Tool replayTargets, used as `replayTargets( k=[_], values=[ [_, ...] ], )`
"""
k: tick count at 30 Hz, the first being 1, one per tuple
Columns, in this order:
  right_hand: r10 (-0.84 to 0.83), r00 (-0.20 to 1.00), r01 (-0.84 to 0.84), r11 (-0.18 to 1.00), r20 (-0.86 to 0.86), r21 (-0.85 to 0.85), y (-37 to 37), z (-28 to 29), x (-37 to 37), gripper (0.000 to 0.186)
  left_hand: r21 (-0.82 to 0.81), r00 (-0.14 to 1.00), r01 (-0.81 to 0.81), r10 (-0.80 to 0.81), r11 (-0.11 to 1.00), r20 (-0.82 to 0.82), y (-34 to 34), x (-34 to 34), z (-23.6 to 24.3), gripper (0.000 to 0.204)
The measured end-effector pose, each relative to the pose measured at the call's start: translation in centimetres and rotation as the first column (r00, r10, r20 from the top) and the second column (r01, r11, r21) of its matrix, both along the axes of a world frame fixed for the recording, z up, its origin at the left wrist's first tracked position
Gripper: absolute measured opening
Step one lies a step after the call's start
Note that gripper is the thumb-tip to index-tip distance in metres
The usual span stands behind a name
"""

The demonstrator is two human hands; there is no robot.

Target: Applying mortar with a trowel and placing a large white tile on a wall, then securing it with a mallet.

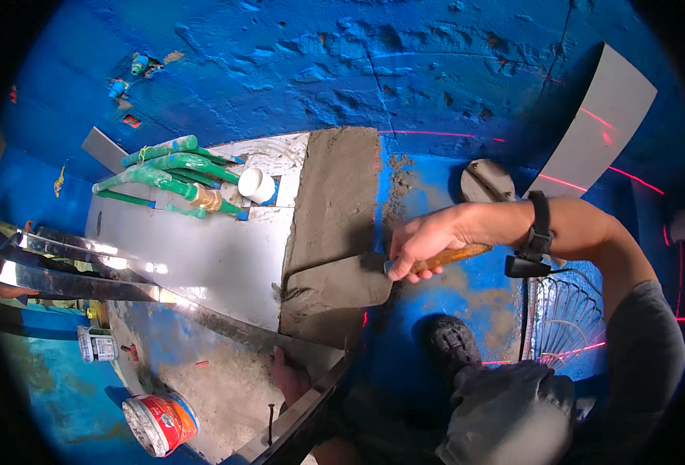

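– While the right fingers [406,249] were wrapped round the trowel's [346,283] wooden handle [466,253], what was the trick to working that patch well?

– Imo, blade nearly flat, light even pressure, long passes, and some care along the white panel [203,248] left of those fingers so it didn't get smeared.

– Left hand [290,380] doing anything?

– It was lower left of the right fingers, partly hidden, so I couldn't tell if it gripped something.

– How'd the stuff look?

– Mortar [336,182] was grey-brown, damp-looking, pretty smooth beyond the fingers and rougher around the blade. It lay just left of them. Trowel had a broad, mortar-coloured blade resting on it, also left of the fingers, with an orangey-brown handle poking out to their right.
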State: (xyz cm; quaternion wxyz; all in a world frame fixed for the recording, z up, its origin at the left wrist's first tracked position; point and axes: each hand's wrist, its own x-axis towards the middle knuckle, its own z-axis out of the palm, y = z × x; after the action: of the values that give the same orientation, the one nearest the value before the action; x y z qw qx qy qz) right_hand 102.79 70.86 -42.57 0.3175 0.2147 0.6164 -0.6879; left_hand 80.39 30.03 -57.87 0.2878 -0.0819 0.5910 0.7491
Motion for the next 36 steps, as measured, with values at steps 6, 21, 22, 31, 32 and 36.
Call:
replayTargets(
  k=[6,21,22,31,32,36],
  values=[
    [-0.176,0.983,0.167,0.976,-0.054,-0.14,-1.0,0.8,5.8,0.032,-0.022,0.994,0.098,-0.099,0.995,-0.041,0.1,0.1,0.7,0.044],
    [-0.658,0.746,0.665,0.744,-0.1,0.067,-2.3,2.4,18.3,0.02,-0.018,0.999,0.034,-0.033,0.999,0.037,-1.9,-1.5,-1.8,0.052],
    [-0.658,0.747,0.665,0.744,-0.099,0.066,-2.7,2.2,18.7,0.02,-0.026,0.998,0.057,-0.056,0.998,0.022,-2.0,-1.7,-2.0,0.051],
    [-0.126,0.924,0.382,0.369,-0.362,0.847,-9.8,-7.7,20.9,0.026,0.068,0.997,0.07,-0.071,0.995,0.001,-1.8,-1.2,-2.0,0.049],
    [-0.1,0.93,0.366,0.326,-0.354,0.871,-10.6,-8.5,20.9,0.03,0.067,0.997,0.075,-0.075,0.995,0.003,-1.8,-1.2,-1.9,0.049],
    [-0.072,0.926,0.377,0.218,-0.37,0.9,-11.2,-7.9,19.9,0.032,0.044,0.997,0.067,-0.068,0.997,0.022,-0.9,-0.7,-0.3,0.047]
  ],
)
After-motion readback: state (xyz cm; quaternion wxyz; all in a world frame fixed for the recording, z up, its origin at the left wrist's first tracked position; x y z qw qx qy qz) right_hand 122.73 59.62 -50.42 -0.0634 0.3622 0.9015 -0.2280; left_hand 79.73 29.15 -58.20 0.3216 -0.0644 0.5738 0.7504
